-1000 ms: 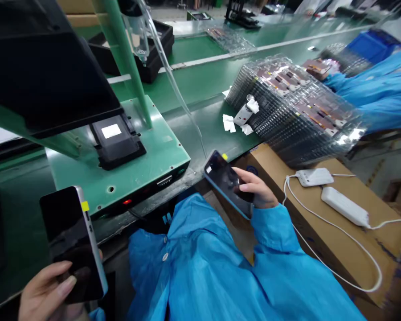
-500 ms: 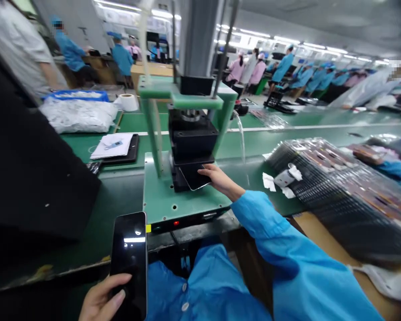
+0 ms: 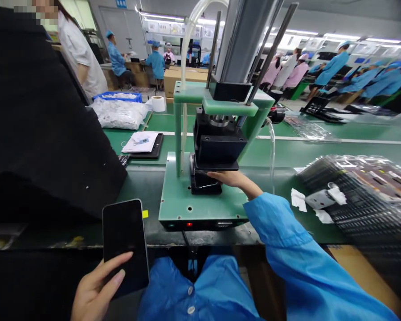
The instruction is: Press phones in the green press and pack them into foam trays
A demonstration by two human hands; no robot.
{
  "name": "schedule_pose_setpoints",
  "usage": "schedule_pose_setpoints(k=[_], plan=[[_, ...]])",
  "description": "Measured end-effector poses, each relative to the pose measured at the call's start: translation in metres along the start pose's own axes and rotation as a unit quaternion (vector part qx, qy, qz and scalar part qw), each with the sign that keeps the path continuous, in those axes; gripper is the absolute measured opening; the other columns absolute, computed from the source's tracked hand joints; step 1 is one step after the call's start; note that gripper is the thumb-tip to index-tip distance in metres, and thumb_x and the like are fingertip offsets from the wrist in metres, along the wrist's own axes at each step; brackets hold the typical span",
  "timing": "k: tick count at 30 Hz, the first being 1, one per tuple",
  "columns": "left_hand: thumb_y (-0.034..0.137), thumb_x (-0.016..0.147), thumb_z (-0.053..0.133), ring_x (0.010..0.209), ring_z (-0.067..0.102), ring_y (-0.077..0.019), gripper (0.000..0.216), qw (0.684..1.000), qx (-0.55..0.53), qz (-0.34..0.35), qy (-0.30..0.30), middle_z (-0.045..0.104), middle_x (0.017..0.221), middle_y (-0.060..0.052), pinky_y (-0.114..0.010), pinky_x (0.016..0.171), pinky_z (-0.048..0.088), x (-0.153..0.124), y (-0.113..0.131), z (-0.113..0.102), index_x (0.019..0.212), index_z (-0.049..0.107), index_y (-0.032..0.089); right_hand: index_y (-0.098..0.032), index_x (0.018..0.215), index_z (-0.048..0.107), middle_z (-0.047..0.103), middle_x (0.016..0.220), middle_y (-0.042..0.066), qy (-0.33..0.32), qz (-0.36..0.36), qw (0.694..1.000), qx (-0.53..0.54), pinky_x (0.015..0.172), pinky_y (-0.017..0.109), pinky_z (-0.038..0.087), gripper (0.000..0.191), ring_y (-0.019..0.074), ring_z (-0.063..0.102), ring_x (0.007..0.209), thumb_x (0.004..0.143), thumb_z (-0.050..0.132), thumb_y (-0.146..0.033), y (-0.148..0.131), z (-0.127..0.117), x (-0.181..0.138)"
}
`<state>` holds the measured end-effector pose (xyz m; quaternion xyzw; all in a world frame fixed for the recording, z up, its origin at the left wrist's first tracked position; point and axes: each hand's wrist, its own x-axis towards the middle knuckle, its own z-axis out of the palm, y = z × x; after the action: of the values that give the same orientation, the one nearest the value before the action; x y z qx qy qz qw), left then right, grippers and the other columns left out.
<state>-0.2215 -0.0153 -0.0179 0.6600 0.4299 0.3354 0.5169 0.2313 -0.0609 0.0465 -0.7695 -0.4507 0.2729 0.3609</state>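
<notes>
Fingers [image 3: 115,262] of the left hand [image 3: 91,287] clasp a yellow-tabbed smartphone [image 3: 128,229]; beyond, the right hand [image 3: 233,178] reaches to a second smartphone [image 3: 203,182] under the press head [image 3: 218,151], grip hidden. This looks like seating; next would call for withdrawing clear.

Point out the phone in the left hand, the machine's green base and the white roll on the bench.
Phone [image 3: 124,237], head view: its dark screen, near the middle.
Green base [image 3: 205,207], head view: bare top surface, towards the front.
White roll [image 3: 159,104], head view: its outer side.
</notes>
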Motion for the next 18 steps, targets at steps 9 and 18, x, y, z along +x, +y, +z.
schedule_pose_setpoints(k=[9,18], plan=[[0.048,0.089,0.068,0.128,0.053,-0.04,0.08,0.812,0.417,0.408,0.007,0.052,0.142,-0.023,-0.054,0.109,0.044,0.068,0.038,0.048,0.154,0.036,0.013,-0.016,0.128,0.065,0.069,0.101,0.017,-0.01,-0.09,0.918,-0.387,0.086,0.045,0.05,0.035,0.0327,0.064,0.097,0.096,0.053,-0.025,-0.018,0.005,-0.027],[0.055,0.077,0.078,0.146,0.028,-0.0418,0.095,0.674,0.623,0.388,-0.079,0.033,0.153,-0.03,-0.061,0.119,0.025,0.109,0.025,0.091,0.145,0.042,0.0,-0.018,0.161,0.017,0.029,0.16,0.009,0.056,-0.285,0.857,-0.425,0.108,0.048,0.049,0.074,0.032,0.03,0.147,0.094,0.048,-0.028,0.089,-0.011,-0.143]])
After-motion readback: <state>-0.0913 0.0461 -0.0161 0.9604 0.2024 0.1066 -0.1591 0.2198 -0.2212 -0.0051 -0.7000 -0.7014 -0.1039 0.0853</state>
